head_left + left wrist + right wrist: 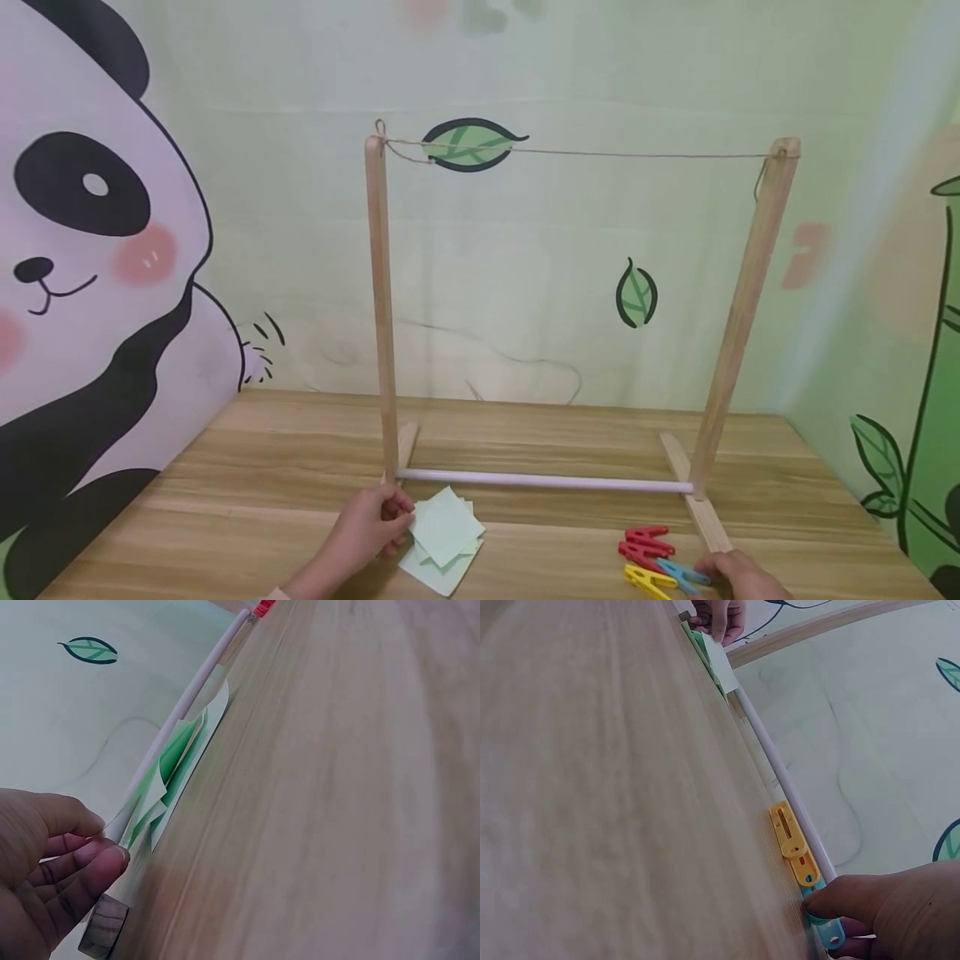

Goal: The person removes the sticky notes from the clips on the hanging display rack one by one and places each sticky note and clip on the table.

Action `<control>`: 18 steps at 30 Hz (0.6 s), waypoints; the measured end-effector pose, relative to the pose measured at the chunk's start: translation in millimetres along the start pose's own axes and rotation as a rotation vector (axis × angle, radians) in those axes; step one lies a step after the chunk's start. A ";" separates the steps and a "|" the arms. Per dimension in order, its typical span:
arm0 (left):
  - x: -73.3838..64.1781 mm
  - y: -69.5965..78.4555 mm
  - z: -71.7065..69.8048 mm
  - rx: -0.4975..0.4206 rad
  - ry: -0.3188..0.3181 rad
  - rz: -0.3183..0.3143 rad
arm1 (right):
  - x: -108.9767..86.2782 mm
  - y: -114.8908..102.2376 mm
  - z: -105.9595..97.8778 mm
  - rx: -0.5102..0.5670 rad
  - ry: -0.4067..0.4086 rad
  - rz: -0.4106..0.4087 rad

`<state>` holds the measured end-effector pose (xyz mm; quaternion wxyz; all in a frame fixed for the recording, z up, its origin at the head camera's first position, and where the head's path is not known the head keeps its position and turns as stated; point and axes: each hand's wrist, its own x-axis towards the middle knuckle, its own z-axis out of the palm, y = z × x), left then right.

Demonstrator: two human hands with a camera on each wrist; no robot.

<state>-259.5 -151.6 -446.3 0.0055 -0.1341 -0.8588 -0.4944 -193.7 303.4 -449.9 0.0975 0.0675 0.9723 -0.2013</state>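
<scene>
At the left of the head view, my left hand (365, 532) pinches the left corner of the top sheet in a small stack of pale green paper squares (448, 527). In the left wrist view that corner is between thumb and fingers, and the sheets (180, 754) stand slightly fanned apart. My right hand (744, 577) pinches the end of a blue clothespin (681, 575) at the lower right; its thumb lies over the clip in the right wrist view. Beside it lie a yellow clothespin (649, 582) and red clothespins (645, 543).
Behind the hands stands a wooden frame with a left post (381, 308), a right post (746, 325) and a white bottom rod (540, 481). A thin string (622, 154) spans the post tops. The wooden table (555, 550) meets a wall with painted leaves and a panda.
</scene>
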 end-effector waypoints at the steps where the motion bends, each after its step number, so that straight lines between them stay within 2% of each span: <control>1: 0.1 0.1 0.0 0.000 -0.002 0.001 | -0.9 -1.3 -1.2 0.001 -0.005 0.001; 7: 2.4 2.1 0.2 0.007 0.000 -0.009 | 0.6 0.8 -3.7 0.019 -0.014 0.004; 12: 1.8 4.0 -1.7 0.028 -0.004 -0.010 | 0.7 4.9 -4.6 0.030 0.015 0.024; 18: 0.3 10.7 -8.5 0.039 -0.023 0.002 | -5.2 -5.0 -23.3 -0.003 0.033 0.019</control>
